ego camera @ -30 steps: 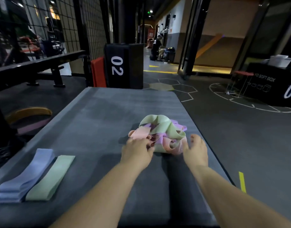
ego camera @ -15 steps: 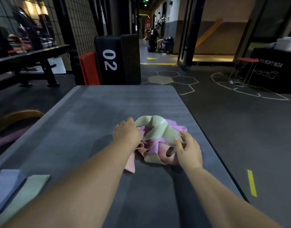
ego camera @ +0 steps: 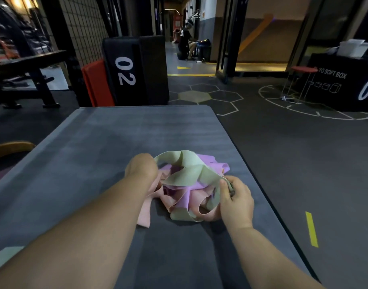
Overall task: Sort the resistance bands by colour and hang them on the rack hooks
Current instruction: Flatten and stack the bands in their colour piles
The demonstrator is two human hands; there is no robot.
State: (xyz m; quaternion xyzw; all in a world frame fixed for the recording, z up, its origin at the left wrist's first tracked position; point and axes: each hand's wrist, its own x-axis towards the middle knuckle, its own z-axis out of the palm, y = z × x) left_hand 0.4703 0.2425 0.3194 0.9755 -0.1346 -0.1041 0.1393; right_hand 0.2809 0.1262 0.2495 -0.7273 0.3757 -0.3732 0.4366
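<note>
The tangle of bands (ego camera: 185,190) sits near, right of centre on the grey mat (ego camera: 116,138). The right hand (ego camera: 237,201) pinches the green band (ego camera: 191,174) at the pile's right edge. The left hand (ego camera: 141,170) digs in on the left, and I can't tell its grip. These look light, floppy and snag-prone, so a free loop end is probably the best hold.

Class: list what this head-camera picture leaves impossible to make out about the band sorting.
Left hand, head view: fingers buried in tangled pile.
Pile's band count: loops overlap.
Flat band, bottom left: cut by frame edge and forearm.
Rack hooks: none in view.
</note>
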